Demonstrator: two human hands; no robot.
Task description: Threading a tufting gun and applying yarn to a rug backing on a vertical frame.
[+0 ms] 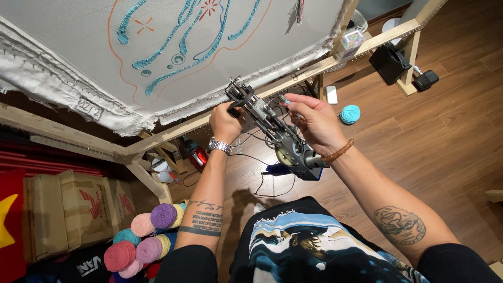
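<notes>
At far left, cardboard boxes (68,209) stand beside a heap of coloured yarn balls (141,241) on the floor. Above, a white cloth (78,47) with teal stitching stretches over a wooden frame (173,131). The left hand (226,121) grips the tufting gun (272,131) near its front; the right hand (314,123) closes around its middle. A teal yarn ball (349,113) lies on the floor at right.

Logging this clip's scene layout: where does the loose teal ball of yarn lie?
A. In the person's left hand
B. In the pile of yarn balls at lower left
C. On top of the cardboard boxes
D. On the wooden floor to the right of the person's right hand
D: the teal yarn ball sits alone on the wooden floor, just right of the right hand, which with the left hand holds the tufting gun.
</notes>
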